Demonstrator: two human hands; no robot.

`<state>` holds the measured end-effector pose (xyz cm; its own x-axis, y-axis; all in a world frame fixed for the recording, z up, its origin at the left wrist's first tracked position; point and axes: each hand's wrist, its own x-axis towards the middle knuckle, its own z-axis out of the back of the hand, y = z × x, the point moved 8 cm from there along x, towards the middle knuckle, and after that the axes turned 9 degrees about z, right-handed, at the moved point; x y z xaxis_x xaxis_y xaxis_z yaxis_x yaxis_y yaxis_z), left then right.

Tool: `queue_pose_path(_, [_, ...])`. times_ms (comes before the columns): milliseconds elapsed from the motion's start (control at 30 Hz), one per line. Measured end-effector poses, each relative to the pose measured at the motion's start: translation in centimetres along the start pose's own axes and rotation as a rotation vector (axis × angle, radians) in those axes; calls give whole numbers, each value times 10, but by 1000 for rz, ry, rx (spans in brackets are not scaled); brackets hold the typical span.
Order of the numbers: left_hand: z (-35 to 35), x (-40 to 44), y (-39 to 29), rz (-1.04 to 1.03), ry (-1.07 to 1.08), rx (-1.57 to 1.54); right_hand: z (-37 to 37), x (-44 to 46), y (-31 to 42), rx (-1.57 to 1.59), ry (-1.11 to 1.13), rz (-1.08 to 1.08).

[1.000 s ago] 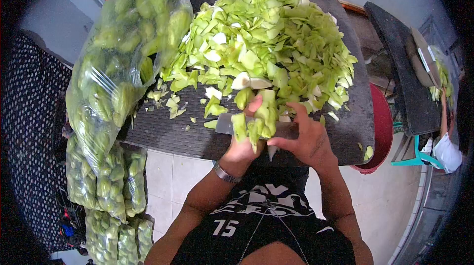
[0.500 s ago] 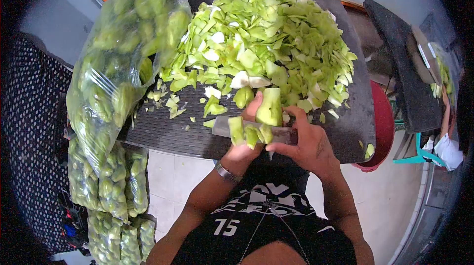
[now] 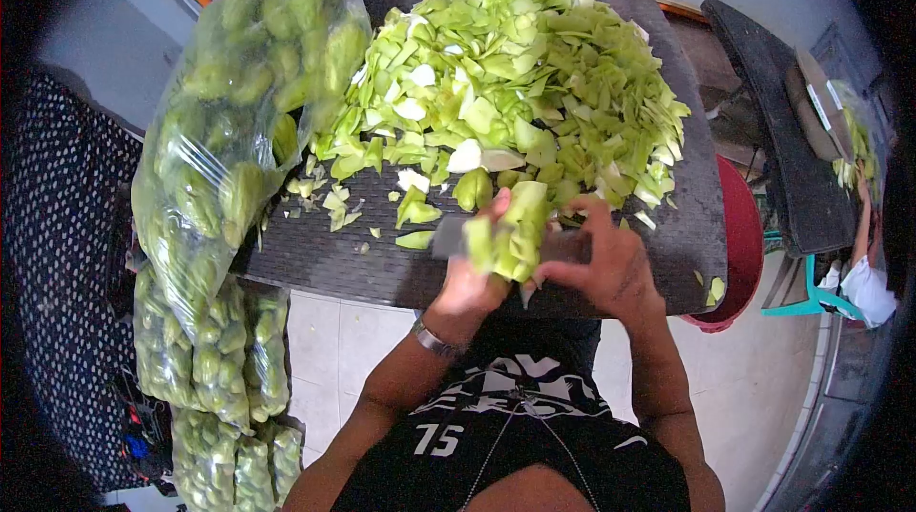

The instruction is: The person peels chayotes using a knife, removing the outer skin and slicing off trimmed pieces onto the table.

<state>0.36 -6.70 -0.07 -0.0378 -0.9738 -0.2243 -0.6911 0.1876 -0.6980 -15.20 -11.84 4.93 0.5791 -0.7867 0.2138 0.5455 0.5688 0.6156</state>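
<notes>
My left hand (image 3: 474,288) is closed around a partly cut green chayote (image 3: 525,221), holding it above the table's near edge. Cut pieces at the chayote's near side are smeared by motion. A wide grey knife blade (image 3: 448,237) lies crosswise behind the chayote, its middle hidden. At the blade's right end, my right hand (image 3: 615,259) has its thumb and forefinger curled about the knife; the handle is hidden. Just beyond the hands, a small whole chayote (image 3: 472,188) rests against a large heap of green slices (image 3: 534,73).
A clear plastic bag of chayotes (image 3: 219,121) stands on the dark table (image 3: 324,259) at left. More filled bags (image 3: 210,359) are on the floor below. A red tub (image 3: 739,245) sits at right, near a person's arm (image 3: 863,211) by another dark table (image 3: 778,130).
The chayote has tipped and moved slightly toward me, with the pieces before it now blurred. My right hand has shifted a little to the right along with the blade.
</notes>
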Motion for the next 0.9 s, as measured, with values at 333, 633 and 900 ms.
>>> queue_pose_path(333, [14, 10, 2, 254, -222, -57, 28, 5, -41, 136, -24, -289])
queue_pose_path(633, [26, 23, 25, -3, 30, -38, -8, 3, 21, -20, 91, 53])
queue_pose_path(900, [21, 5, 7, 190, -213, -83, 22, 4, -31, -44, -28, -70])
